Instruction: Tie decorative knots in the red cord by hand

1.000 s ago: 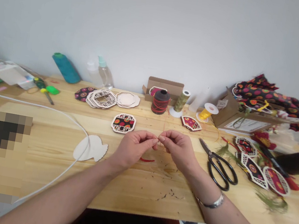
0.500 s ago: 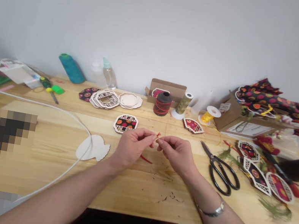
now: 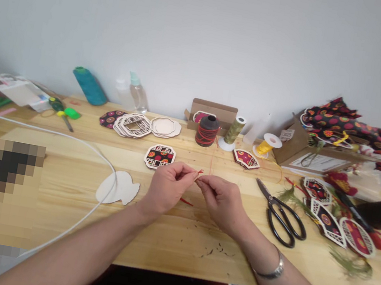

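Thumb and fingers of my left hand (image 3: 170, 184) pinch a thin red cord (image 3: 186, 202), whose short end pokes up above the fingertips and whose tail hangs below toward the table. My right hand (image 3: 221, 199) is closed in a pinch too, its fingertips meeting the left ones at the cord. Its exact grip is partly hidden by the fingers. Just behind my left hand lies an octagonal wood-framed patterned piece (image 3: 160, 157). Black-handled scissors (image 3: 283, 215) rest to the right of my right hand, blades pointing away.
A spool of red cord (image 3: 207, 131), a green thread spool (image 3: 234, 133) and a yellow spool (image 3: 266, 145) stand at the back. Stacked wooden frames (image 3: 135, 126) lie left of them. A white cable (image 3: 82, 137) crosses the left side. Decorated ornaments (image 3: 328, 222) crowd the right.
My right hand has turned slightly and moved a little left, its fingers now curled closer to my left fingertips. My left hand stays nearly in place.
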Demonstrator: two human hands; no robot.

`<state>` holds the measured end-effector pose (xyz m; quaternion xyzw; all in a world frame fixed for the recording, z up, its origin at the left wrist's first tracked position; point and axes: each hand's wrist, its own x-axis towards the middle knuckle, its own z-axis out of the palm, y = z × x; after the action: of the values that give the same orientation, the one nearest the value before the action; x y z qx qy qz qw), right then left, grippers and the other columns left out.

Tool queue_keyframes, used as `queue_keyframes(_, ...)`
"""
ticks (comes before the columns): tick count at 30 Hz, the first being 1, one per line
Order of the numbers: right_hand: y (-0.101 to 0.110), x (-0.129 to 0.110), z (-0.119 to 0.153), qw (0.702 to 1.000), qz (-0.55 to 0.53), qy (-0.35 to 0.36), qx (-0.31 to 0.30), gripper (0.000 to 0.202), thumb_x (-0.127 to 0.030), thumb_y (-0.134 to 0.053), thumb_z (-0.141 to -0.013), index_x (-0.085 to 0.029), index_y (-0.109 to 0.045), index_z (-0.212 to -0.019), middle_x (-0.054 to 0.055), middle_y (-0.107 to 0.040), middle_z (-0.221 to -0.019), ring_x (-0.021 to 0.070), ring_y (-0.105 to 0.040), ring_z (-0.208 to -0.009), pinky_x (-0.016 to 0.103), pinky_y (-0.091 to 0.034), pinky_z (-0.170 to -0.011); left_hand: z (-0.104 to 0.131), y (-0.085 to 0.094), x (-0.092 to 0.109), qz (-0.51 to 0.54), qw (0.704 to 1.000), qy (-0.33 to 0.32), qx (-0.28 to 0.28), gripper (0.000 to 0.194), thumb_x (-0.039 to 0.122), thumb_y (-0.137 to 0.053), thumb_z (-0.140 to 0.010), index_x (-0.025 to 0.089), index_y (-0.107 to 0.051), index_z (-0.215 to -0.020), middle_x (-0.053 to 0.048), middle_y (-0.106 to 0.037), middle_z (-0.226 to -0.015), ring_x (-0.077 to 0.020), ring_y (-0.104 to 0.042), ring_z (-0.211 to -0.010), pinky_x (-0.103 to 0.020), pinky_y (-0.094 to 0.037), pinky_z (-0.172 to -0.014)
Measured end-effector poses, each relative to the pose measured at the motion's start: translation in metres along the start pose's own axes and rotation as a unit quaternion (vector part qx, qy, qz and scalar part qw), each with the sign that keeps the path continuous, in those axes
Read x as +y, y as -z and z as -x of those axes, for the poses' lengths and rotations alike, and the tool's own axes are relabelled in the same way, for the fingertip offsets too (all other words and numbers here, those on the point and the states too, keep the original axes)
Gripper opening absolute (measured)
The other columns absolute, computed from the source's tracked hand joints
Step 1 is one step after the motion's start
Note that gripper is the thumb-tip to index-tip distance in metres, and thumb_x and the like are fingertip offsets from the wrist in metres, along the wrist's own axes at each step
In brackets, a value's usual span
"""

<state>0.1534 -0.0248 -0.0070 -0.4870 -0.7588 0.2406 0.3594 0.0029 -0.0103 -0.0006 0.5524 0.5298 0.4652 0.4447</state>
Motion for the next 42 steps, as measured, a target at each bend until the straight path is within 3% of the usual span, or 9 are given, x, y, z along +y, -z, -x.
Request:
queue_keyframes(15,0.004,0.000,0.000,0.986,0.134,0.093,-0.019,0.025,-0.017,-0.044,-0.091,-0.019,-0.067,-0.085,0.003,-0.067,-0.070,0.0117,-0.058,-0.061,0.022,-0.037,-0.056,0.001,-0.001,0.002,-0.002,1.000,0.008,-0.004,0.013,0.029,-0.066,-0.070,0.017,-0.069,-0.065,-0.001,-0.068,-0.063,-0.0143,-0.058,-0.061,-0.025,-0.044,-0.060)
queue_keyframes(17,0.004,0.001,0.001,0.968,0.212,0.132,0.001,0.025,-0.015,-0.042,-0.090,-0.018,-0.066,-0.084,0.003,-0.064,-0.066,0.0118,-0.053,-0.058,0.024,-0.034,-0.053,0.000,0.000,0.003,-0.005,1.000,0.010,-0.003,0.013,0.029,-0.066,-0.069,0.017,-0.070,-0.065,-0.001,-0.068,-0.063,-0.0141,-0.057,-0.060,-0.025,-0.044,-0.059)
queue_keyframes(21,0.010,0.000,0.000,0.903,0.355,0.239,0.028,0.028,-0.011,-0.039,-0.091,-0.016,-0.063,-0.079,0.004,-0.059,-0.064,0.0146,-0.048,-0.060,0.029,-0.031,-0.055,-0.003,0.001,0.004,-0.023,0.999,0.015,-0.032,0.015,0.030,-0.066,-0.067,0.017,-0.070,-0.063,0.000,-0.065,-0.056,-0.0121,-0.052,-0.052,-0.023,-0.041,-0.051)
queue_keyframes(24,0.019,0.002,-0.003,0.900,0.341,0.272,-0.005,0.029,-0.011,-0.036,-0.093,-0.015,-0.062,-0.082,0.006,-0.059,-0.071,0.0162,-0.048,-0.065,0.030,-0.033,-0.058,-0.002,0.000,0.002,-0.014,0.994,0.025,-0.102,0.017,0.032,-0.065,-0.067,0.017,-0.071,-0.064,0.000,-0.063,-0.055,-0.0109,-0.049,-0.049,-0.023,-0.039,-0.047)
queue_keyframes(26,0.024,0.006,-0.007,0.927,0.267,0.262,-0.021,0.027,-0.012,-0.036,-0.093,-0.015,-0.062,-0.085,0.007,-0.061,-0.077,0.0161,-0.050,-0.070,0.029,-0.037,-0.061,-0.001,0.000,0.001,-0.007,0.989,0.037,-0.142,0.019,0.035,-0.065,-0.069,0.017,-0.072,-0.065,0.000,-0.062,-0.055,-0.0105,-0.047,-0.049,-0.023,-0.037,-0.046)
queue_keyframes(30,0.023,0.018,-0.013,0.985,0.059,0.159,-0.007,0.020,-0.016,-0.043,-0.092,-0.016,-0.063,-0.086,0.006,-0.060,-0.081,0.0135,-0.055,-0.074,0.025,-0.043,-0.065,0.000,0.002,-0.001,0.029,0.983,0.069,-0.167,0.020,0.036,-0.066,-0.071,0.018,-0.074,-0.072,0.001,-0.057,-0.053,-0.0086,-0.041,-0.046,-0.023,-0.032,-0.043)
queue_keyframes(34,0.012,0.020,-0.013,0.997,-0.048,0.066,0.008,0.016,-0.015,-0.052,-0.086,-0.017,-0.064,-0.076,0.003,-0.062,-0.072,0.0131,-0.057,-0.067,0.025,-0.045,-0.062,-0.002,0.001,-0.003,0.129,0.975,0.099,-0.148,0.017,0.033,-0.070,-0.068,0.017,-0.073,-0.072,0.004,-0.051,-0.048,-0.0057,-0.034,-0.042,-0.021,-0.028,-0.042)
queue_keyframes(38,0.005,0.011,-0.010,0.998,-0.055,0.002,0.019,0.014,-0.018,-0.055,-0.084,-0.017,-0.066,-0.075,0.002,-0.065,-0.067,0.0127,-0.057,-0.061,0.024,-0.043,-0.058,-0.005,-0.001,-0.006,0.198,0.968,0.112,-0.109,0.016,0.032,-0.073,-0.065,0.017,-0.072,-0.068,0.005,-0.050,-0.047,-0.0045,-0.032,-0.041,-0.021,-0.026,-0.041)
queue_keyframes(42,0.005,0.006,-0.008,0.998,-0.041,-0.014,0.033,0.016,-0.020,-0.054,-0.085,-0.017,-0.067,-0.075,0.002,-0.067,-0.066,0.0123,-0.058,-0.059,0.022,-0.042,-0.057,-0.007,-0.003,-0.007,0.206,0.970,0.108,-0.064,0.016,0.031,-0.073,-0.066,0.017,-0.074,-0.074,0.006,-0.051,-0.048,-0.0045,-0.032,-0.042,-0.021,-0.026,-0.044)
